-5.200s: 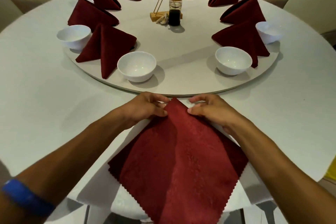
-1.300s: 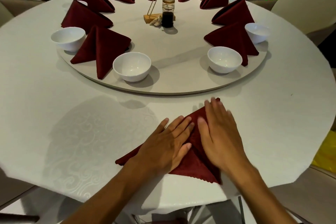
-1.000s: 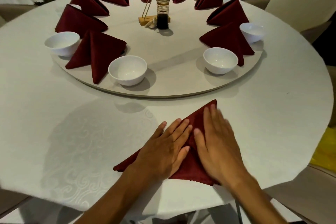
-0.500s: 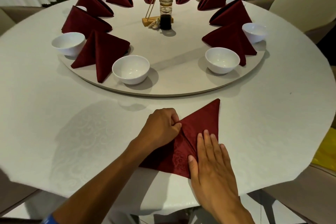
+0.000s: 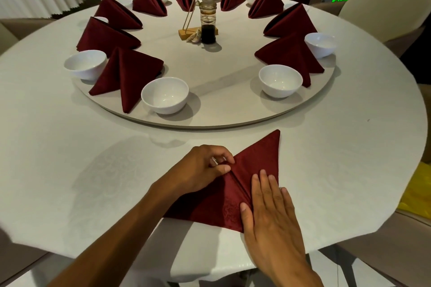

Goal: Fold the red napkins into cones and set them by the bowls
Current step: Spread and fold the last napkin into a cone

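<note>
A red napkin (image 5: pixel 254 170) lies folded into a triangle on the white tablecloth near the front edge, its tip pointing away toward the turntable. My left hand (image 5: pixel 205 166) pinches the napkin's left fold with curled fingers. My right hand (image 5: pixel 270 207) lies flat with straight fingers on its right half, pressing it down. Two white bowls stand at the near rim of the turntable, one at the left (image 5: pixel 164 95) and one at the right (image 5: pixel 280 80). Several folded red cones, such as the one at the left (image 5: pixel 127 70), stand beside the other bowls.
The round turntable (image 5: pixel 221 109) fills the table's middle. A dark sauce bottle (image 5: pixel 208 23) and a wooden stand with a wire loop (image 5: pixel 187 30) sit at its centre. Cream chairs (image 5: pixel 382 7) ring the table. Something yellow (image 5: pixel 417 189) lies at the right edge.
Both hands lay flat on the folded napkin a second ago. My left hand has since curled and pinched the left fold, and my right hand slid nearer to press the right half.
</note>
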### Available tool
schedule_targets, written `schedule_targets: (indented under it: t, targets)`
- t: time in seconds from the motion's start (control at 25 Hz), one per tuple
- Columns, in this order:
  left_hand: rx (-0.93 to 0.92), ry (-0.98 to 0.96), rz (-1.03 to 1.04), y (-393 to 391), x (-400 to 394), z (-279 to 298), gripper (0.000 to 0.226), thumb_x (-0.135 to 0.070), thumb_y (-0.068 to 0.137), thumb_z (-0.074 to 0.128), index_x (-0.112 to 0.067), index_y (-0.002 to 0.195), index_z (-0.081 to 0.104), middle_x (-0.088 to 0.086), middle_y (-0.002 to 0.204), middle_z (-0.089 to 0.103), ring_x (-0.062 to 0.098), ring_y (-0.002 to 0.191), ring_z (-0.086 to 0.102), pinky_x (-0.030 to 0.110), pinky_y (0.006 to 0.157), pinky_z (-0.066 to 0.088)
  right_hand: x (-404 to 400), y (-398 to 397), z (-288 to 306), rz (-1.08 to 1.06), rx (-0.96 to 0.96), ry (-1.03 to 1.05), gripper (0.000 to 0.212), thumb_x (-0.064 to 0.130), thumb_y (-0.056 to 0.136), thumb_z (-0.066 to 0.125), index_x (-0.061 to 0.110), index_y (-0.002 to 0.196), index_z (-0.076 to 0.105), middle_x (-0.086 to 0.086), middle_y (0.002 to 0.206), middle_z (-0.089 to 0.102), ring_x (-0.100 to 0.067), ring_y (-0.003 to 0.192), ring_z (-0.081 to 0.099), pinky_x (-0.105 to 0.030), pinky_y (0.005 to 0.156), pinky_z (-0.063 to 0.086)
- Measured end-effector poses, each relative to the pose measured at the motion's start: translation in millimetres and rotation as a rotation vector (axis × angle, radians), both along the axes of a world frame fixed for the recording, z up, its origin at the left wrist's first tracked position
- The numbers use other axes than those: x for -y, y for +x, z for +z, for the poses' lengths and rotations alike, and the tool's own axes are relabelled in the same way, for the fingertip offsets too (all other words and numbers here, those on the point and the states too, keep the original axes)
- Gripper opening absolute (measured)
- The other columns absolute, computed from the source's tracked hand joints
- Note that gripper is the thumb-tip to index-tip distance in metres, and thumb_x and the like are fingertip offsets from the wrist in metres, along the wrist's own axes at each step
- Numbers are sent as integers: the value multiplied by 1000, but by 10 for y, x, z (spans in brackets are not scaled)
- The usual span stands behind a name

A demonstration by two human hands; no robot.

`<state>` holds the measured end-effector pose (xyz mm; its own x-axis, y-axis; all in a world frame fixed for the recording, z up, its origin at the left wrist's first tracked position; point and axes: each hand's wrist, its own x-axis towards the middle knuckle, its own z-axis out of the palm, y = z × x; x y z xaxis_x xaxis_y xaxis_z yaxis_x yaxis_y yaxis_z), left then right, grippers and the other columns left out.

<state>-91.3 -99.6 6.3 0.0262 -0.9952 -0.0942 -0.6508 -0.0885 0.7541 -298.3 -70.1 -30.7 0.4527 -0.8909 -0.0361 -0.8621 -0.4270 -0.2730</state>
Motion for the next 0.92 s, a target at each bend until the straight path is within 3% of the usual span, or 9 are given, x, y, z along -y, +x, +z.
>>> schedule_targets:
  t: [0.2, 0.28, 0.32, 0.4, 0.48, 0.56, 0.68, 0.84, 0.92]
  targets:
    - [-322, 126, 26, 72, -122, 304, 32, -2, 84, 72, -29, 101, 75, 4, 87, 70, 3, 79, 63, 24, 83, 52, 4, -28, 172, 20, 23, 72, 62, 56, 92, -15, 28, 145, -29, 10, 159, -25, -4, 141, -31, -30, 117, -20]
    - [-439, 14, -62, 39, -256, 519, 31, -1, 82, 74, -27, 99, 75, -1, 89, 70, 11, 83, 65, 30, 84, 56, -23, -69, 381, 31, 272, 162, 71, 68, 92, 15, 37, 153, -7, 18, 161, 10, 0, 147, 4, -26, 121, -2]
    - [-464, -98, -140, -10, -326, 656, 28, -2, 82, 74, -25, 99, 74, -2, 91, 70, 12, 87, 66, 29, 82, 56, -35, -89, 511, 22, 455, 223, 70, 67, 88, 35, 44, 152, 17, 22, 150, 36, 2, 139, 30, -23, 118, 17]
    - [-381, -332, -268, -95, -437, 894, 30, -8, 84, 74, -25, 109, 70, -4, 108, 67, 16, 105, 64, 24, 87, 52, -2, -131, 762, 39, 808, 399, 43, 47, 82, 62, 46, 124, 57, 15, 110, 70, 0, 100, 63, -18, 89, 49]
    - [-138, -383, -299, -36, -487, 985, 47, -26, 85, 75, -39, 127, 57, -12, 128, 59, 11, 126, 52, 16, 98, 43, 112, -185, 927, 99, 969, 551, 23, 27, 81, 65, 32, 104, 70, -1, 87, 73, -10, 79, 68, -22, 70, 52]
    - [-133, -162, -296, 76, -509, 956, 46, -33, 87, 72, -43, 128, 55, -13, 124, 63, 7, 119, 57, 19, 96, 47, 293, -236, 1056, 191, 956, 734, 18, 22, 85, 65, 23, 102, 71, -14, 88, 71, -19, 77, 66, -28, 68, 51]
    - [-432, 87, -79, 62, -421, 711, 29, -24, 91, 70, -35, 117, 65, -2, 107, 72, 15, 98, 70, 34, 87, 57, 696, -190, 1063, 188, 766, 847, 18, 24, 94, 65, 24, 112, 68, -13, 98, 72, -24, 84, 70, -34, 74, 57]
    - [82, 11, -40, 132, -476, 298, 61, -54, 78, 74, -46, 131, 45, -22, 127, 51, -1, 110, 55, 26, 94, 51, 982, -235, 799, 216, 358, 528, 54, 44, 84, 71, 52, 129, 43, 27, 115, 56, 1, 102, 60, -16, 71, 53]
    - [146, -94, -79, 144, -676, 150, 48, -45, 80, 73, -45, 122, 51, -28, 120, 52, -6, 107, 54, 17, 89, 48, 918, -377, 604, 289, 317, 380, 54, 32, 81, 73, 52, 121, 43, 30, 114, 54, 4, 101, 57, -12, 70, 48]
